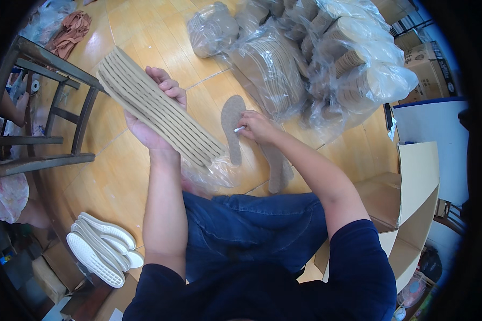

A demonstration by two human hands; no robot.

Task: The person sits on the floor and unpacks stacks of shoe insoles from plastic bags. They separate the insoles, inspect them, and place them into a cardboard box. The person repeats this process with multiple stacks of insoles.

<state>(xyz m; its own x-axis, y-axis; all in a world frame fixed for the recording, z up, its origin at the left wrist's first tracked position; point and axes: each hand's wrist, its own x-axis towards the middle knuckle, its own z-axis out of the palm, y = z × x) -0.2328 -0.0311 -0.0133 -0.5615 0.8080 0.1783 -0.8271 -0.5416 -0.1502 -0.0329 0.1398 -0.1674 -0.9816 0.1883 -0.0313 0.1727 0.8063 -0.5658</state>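
My left hand is wrapped round a thick stack of beige insoles, held tilted above the floor with their layered edges upward. My right hand is closed, with a small white stick-like thing pinched at its fingertips. Just beside those fingers is a single brown felt-like insole; whether the fingers touch it I cannot tell. Below my right wrist, more brown insoles lie on the floor, partly covered by the forearm. Clear plastic wrap is crumpled under the stack's near end.
Clear bags of stacked insoles fill the far right floor. A dark wooden stool stands at left, with another person's arm behind it. White shoe soles lie near left. An open cardboard box is beside me at right.
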